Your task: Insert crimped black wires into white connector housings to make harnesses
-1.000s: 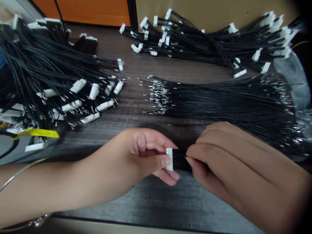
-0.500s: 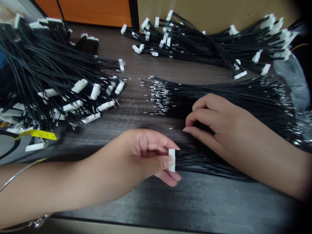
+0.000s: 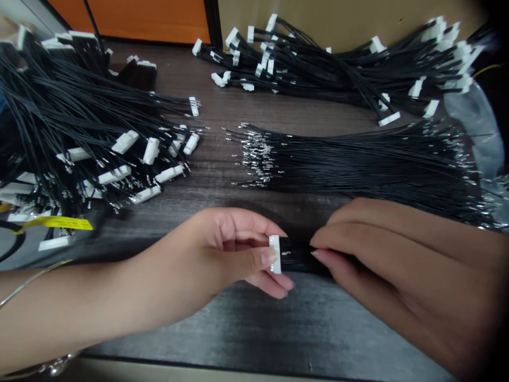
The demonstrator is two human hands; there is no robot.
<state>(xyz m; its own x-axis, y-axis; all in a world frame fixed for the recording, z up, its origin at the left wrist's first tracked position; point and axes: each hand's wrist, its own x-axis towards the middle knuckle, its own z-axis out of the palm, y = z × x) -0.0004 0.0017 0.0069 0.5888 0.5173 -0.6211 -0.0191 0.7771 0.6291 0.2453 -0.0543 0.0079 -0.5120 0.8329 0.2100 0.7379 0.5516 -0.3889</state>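
A white connector (image 3: 275,254) is pinched between the thumb and fingers of my left hand (image 3: 234,254), low in the middle of the view. Black wires (image 3: 296,261) run from its right side towards my right hand (image 3: 382,260). That hand's thumb and forefinger are pressed together on a thin black wire, whose small metal terminal (image 3: 286,253) lies just right of the connector, over the other wires. The far ends of the wires are hidden under my right hand.
Loose black wires with metal tips (image 3: 338,159) lie behind my hands. Black harnesses with white connectors form a pile at the left (image 3: 79,106) and another at the back (image 3: 330,69). A yellow tag (image 3: 67,222) is near my left forearm. Clear plastic (image 3: 481,127) lies at the right.
My right hand has moved down and slightly right from beside the loose wires, bringing its wire's metal tip close to the connector. My left hand still grips the connector; the view has shifted slightly.
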